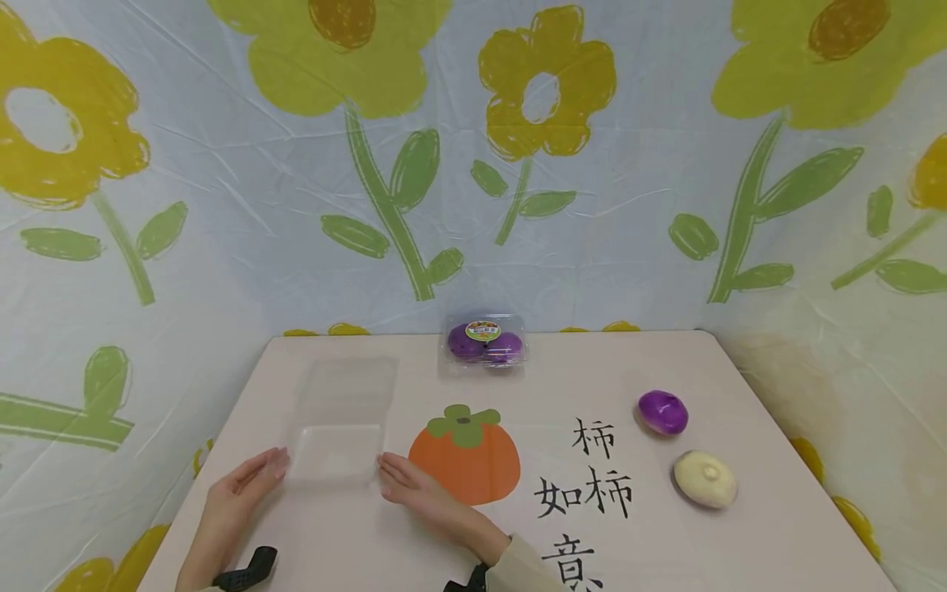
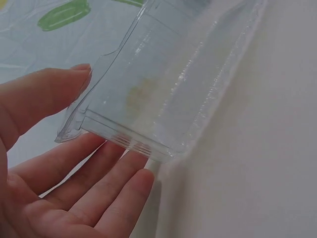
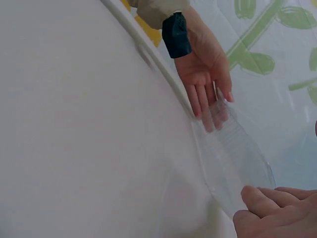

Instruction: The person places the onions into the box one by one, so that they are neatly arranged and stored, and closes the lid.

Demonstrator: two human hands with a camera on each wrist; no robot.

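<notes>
A clear plastic clamshell box [image 1: 336,452] lies at the left of the table with its lid [image 1: 349,382] folded back, away from me. My left hand [image 1: 238,493] is at its left side; in the left wrist view the thumb touches the rim near a corner and nearly straight fingers [image 2: 111,198] lie along the outer wall. My right hand [image 1: 436,503] is at the near right corner, its extended fingertips against the side. The right wrist view shows both hands at opposite sides of the box [image 3: 233,153]. I see nothing inside it.
A closed clear box with two purple round items [image 1: 484,341] and a label stands at the back edge. On the right lie a loose purple round item [image 1: 662,413] and a cream one [image 1: 705,479]. The tabletop bears a printed orange persimmon [image 1: 466,464] and black characters.
</notes>
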